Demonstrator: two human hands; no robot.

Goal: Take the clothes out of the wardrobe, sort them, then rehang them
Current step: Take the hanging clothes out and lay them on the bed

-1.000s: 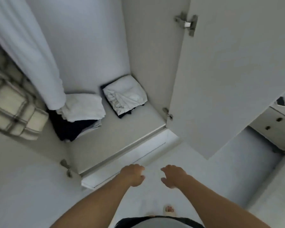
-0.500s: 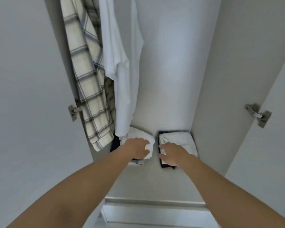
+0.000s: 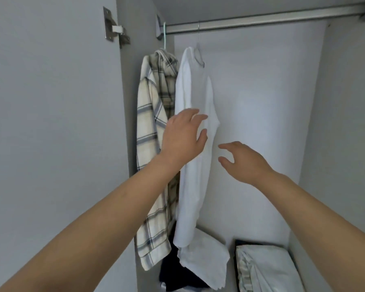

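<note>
Both hands empty, left hand (image 3: 182, 138) spread before hanging white shirt (image 3: 195, 114), right hand (image 3: 243, 163) loosely open beside it

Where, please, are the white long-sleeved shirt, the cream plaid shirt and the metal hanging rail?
white long-sleeved shirt (image 3: 195, 91), head view, on its chest
cream plaid shirt (image 3: 149, 114), head view, on its front panel
metal hanging rail (image 3: 261, 20), head view, on the bare middle of the bar
</note>
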